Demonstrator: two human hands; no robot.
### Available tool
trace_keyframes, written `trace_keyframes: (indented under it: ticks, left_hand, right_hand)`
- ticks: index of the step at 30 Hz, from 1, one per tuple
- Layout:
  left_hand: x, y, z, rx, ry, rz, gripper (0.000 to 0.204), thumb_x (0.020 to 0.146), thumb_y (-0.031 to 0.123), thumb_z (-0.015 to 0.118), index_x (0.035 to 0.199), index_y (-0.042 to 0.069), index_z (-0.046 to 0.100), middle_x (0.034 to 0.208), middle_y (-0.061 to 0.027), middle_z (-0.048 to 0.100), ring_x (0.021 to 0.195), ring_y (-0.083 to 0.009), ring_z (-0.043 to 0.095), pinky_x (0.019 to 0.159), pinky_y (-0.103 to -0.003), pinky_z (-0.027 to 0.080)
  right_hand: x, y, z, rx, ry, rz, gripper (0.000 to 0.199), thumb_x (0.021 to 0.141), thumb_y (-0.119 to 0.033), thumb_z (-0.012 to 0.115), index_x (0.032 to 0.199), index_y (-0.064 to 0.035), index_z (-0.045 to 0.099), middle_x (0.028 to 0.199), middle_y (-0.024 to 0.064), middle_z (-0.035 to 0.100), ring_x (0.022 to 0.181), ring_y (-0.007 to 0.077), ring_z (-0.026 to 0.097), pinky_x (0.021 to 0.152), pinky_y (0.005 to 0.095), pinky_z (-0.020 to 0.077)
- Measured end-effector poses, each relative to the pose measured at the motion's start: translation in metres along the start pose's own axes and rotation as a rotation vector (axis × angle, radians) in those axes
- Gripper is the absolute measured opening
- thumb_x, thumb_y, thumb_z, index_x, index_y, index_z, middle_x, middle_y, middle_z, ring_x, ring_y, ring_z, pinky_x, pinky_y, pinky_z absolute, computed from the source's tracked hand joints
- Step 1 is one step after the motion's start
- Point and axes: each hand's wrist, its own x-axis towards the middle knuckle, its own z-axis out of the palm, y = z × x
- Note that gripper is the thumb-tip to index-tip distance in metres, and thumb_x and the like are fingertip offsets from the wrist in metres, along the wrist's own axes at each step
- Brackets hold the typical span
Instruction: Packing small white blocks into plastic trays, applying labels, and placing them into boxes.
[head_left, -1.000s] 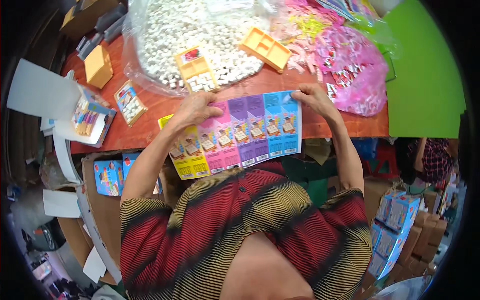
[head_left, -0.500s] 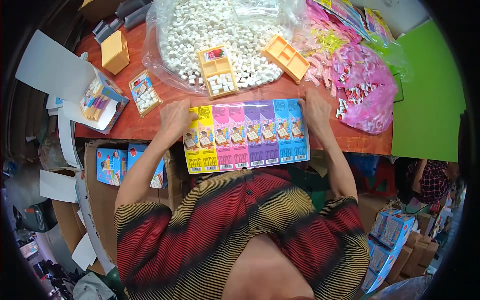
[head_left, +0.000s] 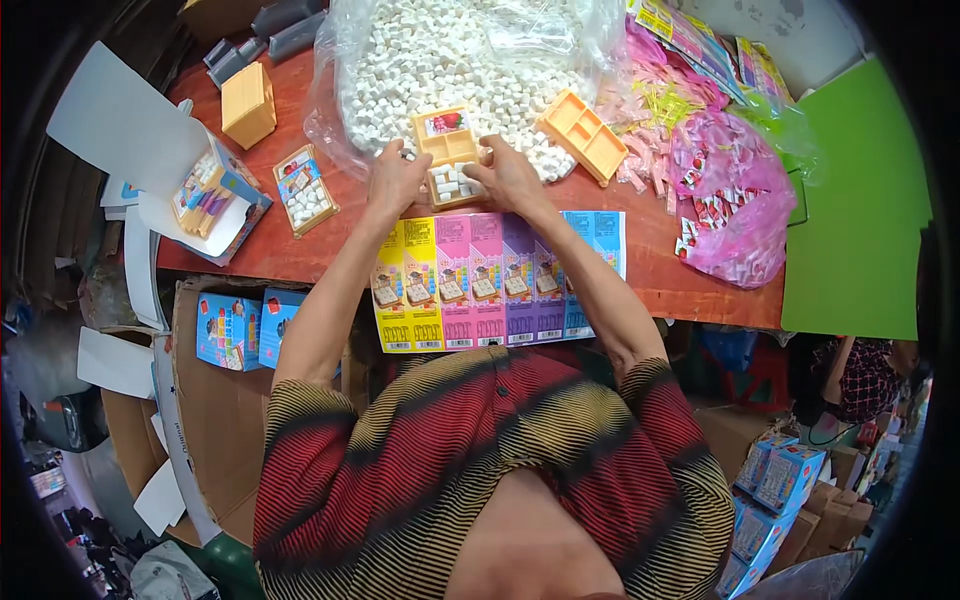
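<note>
A small orange compartment tray (head_left: 447,147) stands at the front of the marshmallow heap, with a strawberry-printed packet in its far compartment and white marshmallows (head_left: 455,180) in the near one. My left hand (head_left: 398,175) grips its left edge, fingers bent. On the other side my right hand (head_left: 508,178) closes on the right edge, thumb over the marshmallows. Under my forearms a printed card sheet (head_left: 468,270) in yellow, pink, purple and blue strips lies at the table's near edge, untouched by my fingers.
White marshmallows fill a clear plastic bag (head_left: 325,100) behind the tray. An empty orange tray (head_left: 582,137) leans at the right, near pink bags of small packets (head_left: 730,200). Leftward are a filled tray (head_left: 305,190), stacked orange trays (head_left: 248,105) and an open carton (head_left: 240,215).
Both hands have let go of the printed sheet's sides and moved forward and inward to the filled tray. The sheet stays at the table edge. The whole view has shifted slightly.
</note>
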Motion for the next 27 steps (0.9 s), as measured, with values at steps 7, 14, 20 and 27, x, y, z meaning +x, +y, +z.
trace_keyframes:
  ticks: [7,14,20,27]
  left_hand:
    - [-0.004,0.029,-0.006,-0.618,-0.287,-0.245,0.031,0.071,0.013,0.057,0.095,-0.005,0.05,0.077,-0.0091,0.058,0.059,-0.0137,0.057,0.051,-0.021,0.045]
    - [-0.033,0.066,-0.007,-1.18,-0.584,-0.323,0.027,0.08,0.012,0.048,0.103,-0.002,0.041,0.096,-0.0125,0.053,0.08,-0.0184,0.056,0.072,-0.032,0.047]
    - [-0.056,0.061,0.01,-1.236,-0.413,-0.28,0.025,0.079,0.01,0.05,0.101,-0.001,0.043,0.094,-0.01,0.054,0.079,-0.0169,0.056,0.07,-0.029,0.048]
    - [-0.027,0.053,-0.001,-1.2,-0.301,-0.172,0.02,0.08,0.009,0.048,0.098,0.0,0.046,0.09,-0.0091,0.056,0.078,-0.0152,0.056,0.069,-0.028,0.048]
  right_hand:
    - [0.019,0.032,0.01,0.396,0.024,-0.067,0.04,0.065,-0.02,0.061,0.097,0.0012,0.049,0.075,0.012,0.058,0.068,0.019,0.057,0.059,0.0288,0.0444]
    - [-0.047,0.01,-0.049,0.245,0.091,-0.141,0.033,0.07,-0.012,0.058,0.098,0.0029,0.049,0.074,0.0076,0.053,0.065,0.0135,0.051,0.057,0.0245,0.0421]
    - [-0.13,0.036,-0.075,-0.418,0.535,-0.404,0.023,0.067,-0.008,0.059,0.089,-0.0044,0.054,0.084,0.0092,0.052,0.079,0.0256,0.051,0.072,0.0344,0.0392]
    - [-0.135,0.025,-0.039,-0.507,0.206,-0.464,0.04,0.067,-0.022,0.06,0.104,-0.0108,0.048,0.109,0.0111,0.044,0.107,0.0267,0.038,0.087,0.0488,0.0252]
